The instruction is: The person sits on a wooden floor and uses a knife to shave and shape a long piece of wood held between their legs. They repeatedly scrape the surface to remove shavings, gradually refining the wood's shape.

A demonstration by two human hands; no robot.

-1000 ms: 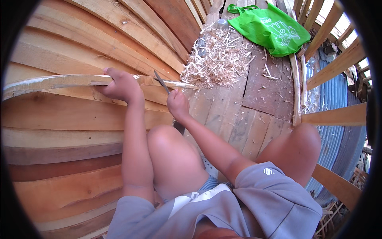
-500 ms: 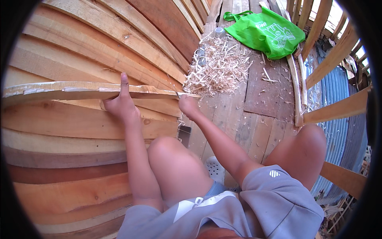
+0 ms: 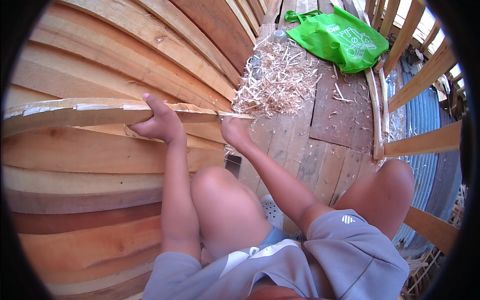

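Note:
A long wooden plank [image 3: 100, 112] runs from the left rim toward the middle, with a pale, freshly cut upper edge. Against it rests my left hand [image 3: 164, 122], gripping it with the thumb stretched out over the edge; some fingers are hidden. Close to the plank's right end, my right hand [image 3: 235, 133] is closed on a knife. Only a little of the dark knife blade [image 3: 218, 116] shows at the plank's edge, and the fist covers the handle.
Stacked boards [image 3: 90, 155] form a wall on the left. Wood shavings [image 3: 280, 85] heap on the plank floor near a clear bottle [image 3: 279, 36]. A green bag [image 3: 342, 42] lies at the back right, beside wooden slats [image 3: 425, 140] and corrugated metal sheeting [image 3: 420, 115].
My left hand has turned and shifted slightly right along the plank, its thumb tilting left. My right hand and the knife have moved a little left. The view has shifted slightly.

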